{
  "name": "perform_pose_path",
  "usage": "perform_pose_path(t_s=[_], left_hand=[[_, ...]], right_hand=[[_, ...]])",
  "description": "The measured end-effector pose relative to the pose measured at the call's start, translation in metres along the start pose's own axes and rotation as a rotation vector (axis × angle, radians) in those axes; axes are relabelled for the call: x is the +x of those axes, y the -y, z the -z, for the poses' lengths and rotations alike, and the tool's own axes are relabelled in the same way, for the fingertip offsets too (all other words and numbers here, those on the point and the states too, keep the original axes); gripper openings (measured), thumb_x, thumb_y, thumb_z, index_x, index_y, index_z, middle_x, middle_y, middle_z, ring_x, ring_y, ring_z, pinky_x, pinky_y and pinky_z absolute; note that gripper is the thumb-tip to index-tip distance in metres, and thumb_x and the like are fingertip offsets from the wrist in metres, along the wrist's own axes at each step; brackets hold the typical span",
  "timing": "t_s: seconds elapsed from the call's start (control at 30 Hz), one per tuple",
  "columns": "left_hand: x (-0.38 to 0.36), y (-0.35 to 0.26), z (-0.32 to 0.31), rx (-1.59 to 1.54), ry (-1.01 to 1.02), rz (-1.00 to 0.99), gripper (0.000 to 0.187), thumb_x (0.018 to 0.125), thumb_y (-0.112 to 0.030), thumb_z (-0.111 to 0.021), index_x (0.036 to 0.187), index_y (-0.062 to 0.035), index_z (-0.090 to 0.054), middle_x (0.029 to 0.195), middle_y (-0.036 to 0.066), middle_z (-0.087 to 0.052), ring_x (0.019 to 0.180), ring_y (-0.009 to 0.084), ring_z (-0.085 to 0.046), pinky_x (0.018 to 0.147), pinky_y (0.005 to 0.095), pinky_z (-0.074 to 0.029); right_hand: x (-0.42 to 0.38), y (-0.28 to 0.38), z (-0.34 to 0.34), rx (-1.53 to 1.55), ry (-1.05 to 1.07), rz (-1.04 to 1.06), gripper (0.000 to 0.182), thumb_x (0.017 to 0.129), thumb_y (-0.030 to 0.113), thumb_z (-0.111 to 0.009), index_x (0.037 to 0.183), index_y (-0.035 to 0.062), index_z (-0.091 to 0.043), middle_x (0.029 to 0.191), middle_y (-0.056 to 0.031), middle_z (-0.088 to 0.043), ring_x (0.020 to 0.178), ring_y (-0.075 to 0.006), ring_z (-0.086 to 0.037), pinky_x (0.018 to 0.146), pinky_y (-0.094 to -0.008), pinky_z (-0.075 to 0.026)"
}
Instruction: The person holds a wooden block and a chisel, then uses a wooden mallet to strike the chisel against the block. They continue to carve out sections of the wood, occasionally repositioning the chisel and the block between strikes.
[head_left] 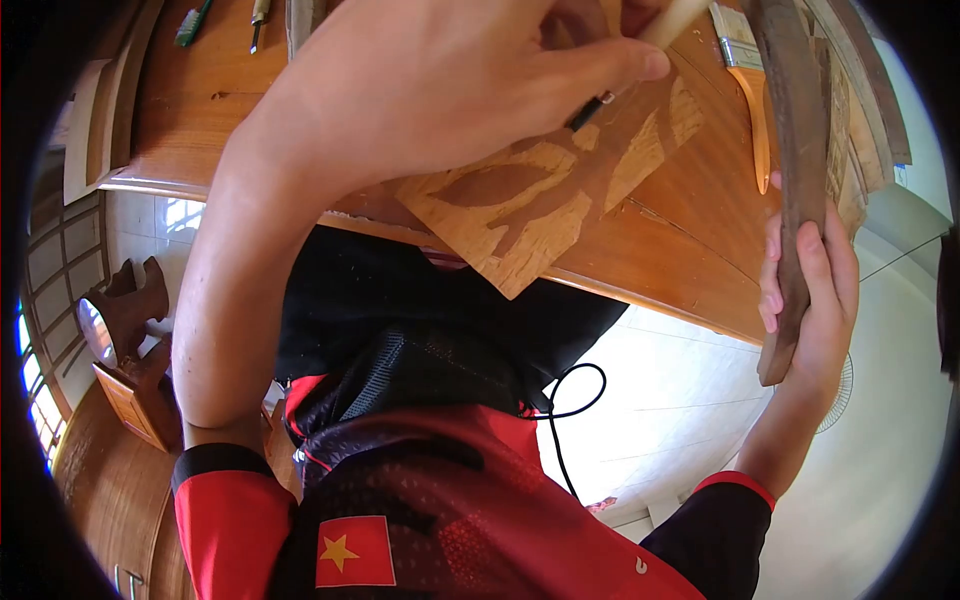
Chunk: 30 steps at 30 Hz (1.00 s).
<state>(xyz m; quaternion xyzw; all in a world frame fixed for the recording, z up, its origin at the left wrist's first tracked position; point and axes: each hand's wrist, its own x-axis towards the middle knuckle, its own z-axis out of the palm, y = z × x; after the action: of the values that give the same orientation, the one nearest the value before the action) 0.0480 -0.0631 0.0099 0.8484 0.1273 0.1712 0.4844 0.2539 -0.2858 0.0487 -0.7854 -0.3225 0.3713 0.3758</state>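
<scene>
My left hand [500, 85] reaches across the top of a flat wooden piece with a carved, two-tone pattern [540, 225]. Its fingers are closed round a pale handle [678, 20], partly hidden at the top edge. Just below its thumb, a short dark tool end with a metal band [590, 112] shows over the patterned piece; whether it joins the handle is hidden. The patterned piece lies on the table with one corner past the front edge. On the right, my right hand [825, 275] grips the lower end of a long dark wooden bar [797, 150].
A flat brush [745, 75] with an orange handle lies left of the bar. A green brush [190, 25] and a small carving tool [259, 22] lie at the upper left of the table [690, 265]. Wooden pieces [855, 75] flank it. A black cord [560, 440] hangs below.
</scene>
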Motion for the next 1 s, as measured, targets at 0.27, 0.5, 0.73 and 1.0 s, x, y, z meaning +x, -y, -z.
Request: perform_pose_path(t_s=[0.27,0.5,0.73,1.0], left_hand=[[-0.01,0.023,-0.014,-0.043,-0.097,-0.009,0.019,0.1,-0.014,-0.068,0.108,0.0025,-0.061,0.074,0.015,-0.072,0.058,0.0185,-0.065,0.058,0.032,-0.049],[-0.01,0.015,-0.012,-0.051,-0.091,0.045,0.019,0.101,-0.015,-0.067,0.106,0.0016,-0.06,0.072,0.014,-0.071,0.058,0.0212,-0.068,0.058,0.0332,-0.051],[-0.004,0.036,-0.021,-0.101,-0.084,-0.088,0.018,0.1,-0.016,-0.067,0.104,0.0007,-0.062,0.074,0.015,-0.072,0.063,0.0277,-0.071,0.062,0.0367,-0.053],[-0.007,0.016,-0.014,0.09,-0.112,-0.1,0.02,0.099,-0.019,-0.068,0.103,0.0003,-0.066,0.08,0.017,-0.074,0.071,0.0295,-0.075,0.067,0.0376,-0.057]], right_hand=[[0.004,-0.003,-0.005,0.012,0.05,0.002,0.051,0.107,0.034,-0.054,0.141,-0.0048,-0.052,0.084,-0.0037,-0.056,0.051,-0.0045,-0.048,0.042,-0.0201,-0.037],[0.003,0.003,-0.006,-0.03,0.049,0.025,0.053,0.107,0.035,-0.055,0.141,-0.0053,-0.052,0.084,-0.0034,-0.056,0.051,-0.0043,-0.048,0.042,-0.0199,-0.037],[0.006,0.007,0.0,0.008,-0.017,0.081,0.05,0.108,0.034,-0.052,0.141,-0.0039,-0.053,0.083,-0.0028,-0.057,0.051,-0.0044,-0.048,0.043,-0.0192,-0.038],[0.004,0.006,0.002,-0.067,0.017,0.06,0.049,0.108,0.034,-0.052,0.141,-0.0031,-0.053,0.084,-0.0027,-0.056,0.051,-0.005,-0.048,0.043,-0.02,-0.039]])
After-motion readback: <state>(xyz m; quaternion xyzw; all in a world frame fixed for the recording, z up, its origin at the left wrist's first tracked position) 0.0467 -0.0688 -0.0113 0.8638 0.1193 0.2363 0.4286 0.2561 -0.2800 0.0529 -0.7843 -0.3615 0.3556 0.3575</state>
